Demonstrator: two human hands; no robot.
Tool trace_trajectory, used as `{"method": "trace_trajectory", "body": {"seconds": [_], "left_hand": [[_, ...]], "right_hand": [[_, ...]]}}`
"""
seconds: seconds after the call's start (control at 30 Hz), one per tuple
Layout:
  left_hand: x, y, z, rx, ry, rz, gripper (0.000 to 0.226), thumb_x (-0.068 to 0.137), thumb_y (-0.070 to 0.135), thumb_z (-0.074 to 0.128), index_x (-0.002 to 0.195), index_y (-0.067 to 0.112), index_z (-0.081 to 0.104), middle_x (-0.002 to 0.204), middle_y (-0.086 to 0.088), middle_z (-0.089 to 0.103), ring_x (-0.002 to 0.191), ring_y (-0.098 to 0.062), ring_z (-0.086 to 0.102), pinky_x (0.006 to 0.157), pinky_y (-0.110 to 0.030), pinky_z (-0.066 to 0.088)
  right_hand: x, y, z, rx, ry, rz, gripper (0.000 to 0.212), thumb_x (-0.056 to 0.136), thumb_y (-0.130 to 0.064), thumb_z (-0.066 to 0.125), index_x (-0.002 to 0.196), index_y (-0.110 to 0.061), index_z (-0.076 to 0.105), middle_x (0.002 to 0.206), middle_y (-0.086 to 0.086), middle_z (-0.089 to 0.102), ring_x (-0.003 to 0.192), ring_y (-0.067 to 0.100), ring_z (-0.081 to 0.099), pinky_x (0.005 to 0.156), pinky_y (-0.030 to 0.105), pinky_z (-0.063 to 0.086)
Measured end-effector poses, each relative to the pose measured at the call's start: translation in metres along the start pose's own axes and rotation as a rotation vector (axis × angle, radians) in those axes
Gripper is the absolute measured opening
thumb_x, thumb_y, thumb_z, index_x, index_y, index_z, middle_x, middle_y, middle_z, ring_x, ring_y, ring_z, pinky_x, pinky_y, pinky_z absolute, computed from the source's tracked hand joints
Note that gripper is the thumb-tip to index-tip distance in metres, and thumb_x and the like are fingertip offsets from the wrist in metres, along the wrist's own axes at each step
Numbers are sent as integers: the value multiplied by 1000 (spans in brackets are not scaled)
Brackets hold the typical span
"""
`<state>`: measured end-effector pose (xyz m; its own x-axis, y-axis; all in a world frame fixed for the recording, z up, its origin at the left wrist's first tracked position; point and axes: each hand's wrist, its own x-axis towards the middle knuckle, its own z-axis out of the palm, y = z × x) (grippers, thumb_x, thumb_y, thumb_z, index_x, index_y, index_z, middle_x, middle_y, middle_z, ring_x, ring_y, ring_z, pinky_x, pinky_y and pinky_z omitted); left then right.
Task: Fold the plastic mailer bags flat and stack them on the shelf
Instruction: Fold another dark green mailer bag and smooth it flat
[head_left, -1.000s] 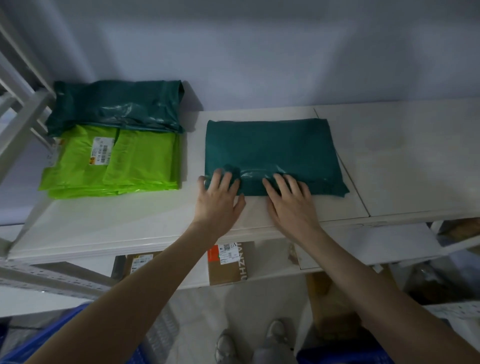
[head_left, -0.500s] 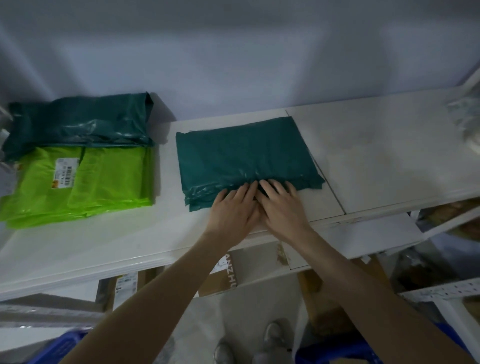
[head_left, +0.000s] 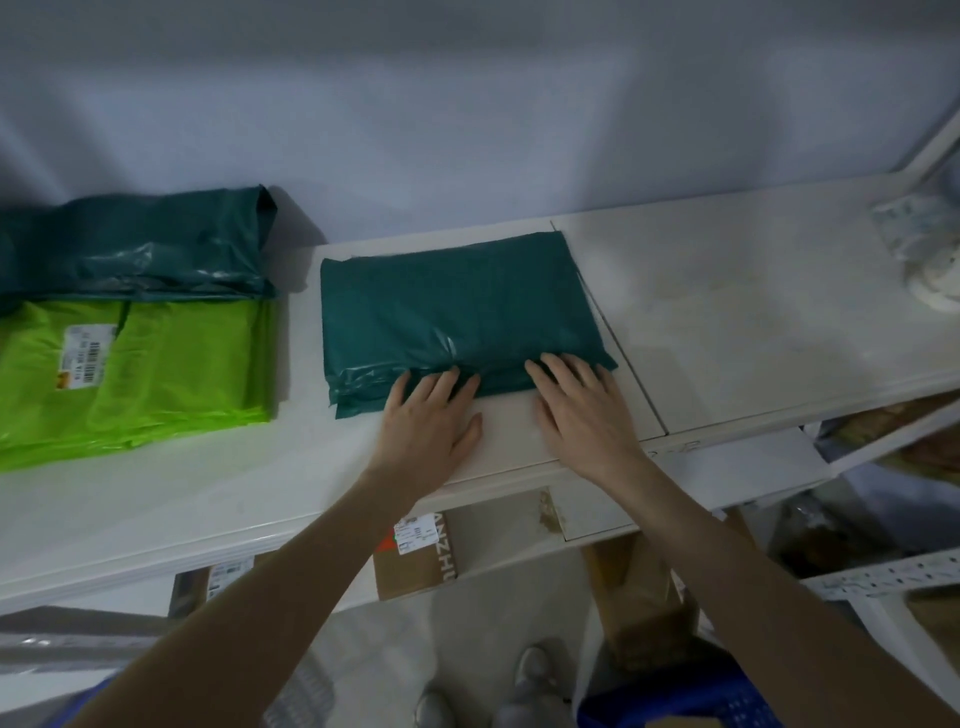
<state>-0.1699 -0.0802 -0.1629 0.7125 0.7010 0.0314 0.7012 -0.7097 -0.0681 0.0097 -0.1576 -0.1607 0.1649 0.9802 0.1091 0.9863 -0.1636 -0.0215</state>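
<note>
Both hands lie flat with straight fingers, the left hand (head_left: 428, 415) and right hand (head_left: 582, 410) pressing fingertips on the near edge of the teal bag (head_left: 457, 306), which lies folded mid-shelf (head_left: 727, 322) (its near-left corner is wrinkled). At nine o'clock from it sits a green bag (head_left: 156, 374), with a darker teal bag (head_left: 140, 244) touching behind at about ten o'clock.

Your white shelf (head_left: 727, 322) carries a folded dark green mailer (head_left: 457, 306), a lime green stack (head_left: 140, 374), another dark green bag (head_left: 140, 244) and a pale bundle (head_left: 930, 254).
</note>
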Motion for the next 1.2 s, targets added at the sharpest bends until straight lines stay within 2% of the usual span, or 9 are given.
{"method": "trace_trajectory", "body": {"seconds": [0.2,0.33,0.5,0.67,0.8,0.9,1.0,1.1,1.2], "left_hand": [[10,18,-7,-30,126,-48,58,91,46,23,116,14,63,117,-3,60,108,-21,57,96,-41,42],[25,45,-5,-102,30,83,68,91,47,2,148,17,25,155,1,24,141,-18,26,114,-41,19],[30,39,8,-108,-40,64,55,99,44,15,151,27,5,158,12,1,145,-10,4,117,-44,4],[30,37,6,-140,-42,58,55,98,45,13,150,29,7,158,13,2,145,-9,3,117,-42,0],[29,39,6,-172,-55,45,53,100,43,17,151,28,8,158,13,2,145,-9,2,118,-43,-1],[29,40,1,-170,-65,46,53,100,44,16,150,27,13,158,12,6,145,-10,5,118,-45,1],[23,38,-11,-222,19,73,61,92,51,8,139,30,40,150,11,29,133,-14,30,106,-37,23],[21,28,-25,-421,104,164,58,89,49,14,115,29,62,130,11,48,110,-15,44,87,-31,31],[43,5,-31,-483,311,51,49,91,39,25,116,20,62,126,3,55,110,-21,49,88,-38,41]], "right_hand": [[1,0,7,88,54,9,46,90,-28,44,127,-1,53,124,8,57,110,25,55,85,37,49],[4,6,5,61,39,-18,45,90,-28,41,127,-6,55,123,5,59,108,24,58,83,37,50],[4,25,2,60,21,0,52,91,-29,28,122,-1,59,117,9,63,105,26,60,84,35,51],[-2,45,4,116,-34,70,46,100,-26,31,140,-4,39,145,9,41,133,22,38,109,33,33],[-5,44,8,137,-61,135,49,101,-27,30,144,-5,32,153,11,28,139,23,28,113,33,27],[-2,45,5,52,25,150,42,96,-30,30,114,-5,59,121,14,58,113,30,52,85,40,45],[9,45,-14,11,204,151,45,91,-34,25,77,-8,60,81,9,60,79,29,55,62,34,39],[30,41,-27,97,280,78,36,92,-31,35,99,-6,61,97,11,58,90,29,54,73,37,45],[58,26,-35,193,213,35,55,91,-41,31,131,-8,49,132,19,48,121,39,44,99,48,39]]}}
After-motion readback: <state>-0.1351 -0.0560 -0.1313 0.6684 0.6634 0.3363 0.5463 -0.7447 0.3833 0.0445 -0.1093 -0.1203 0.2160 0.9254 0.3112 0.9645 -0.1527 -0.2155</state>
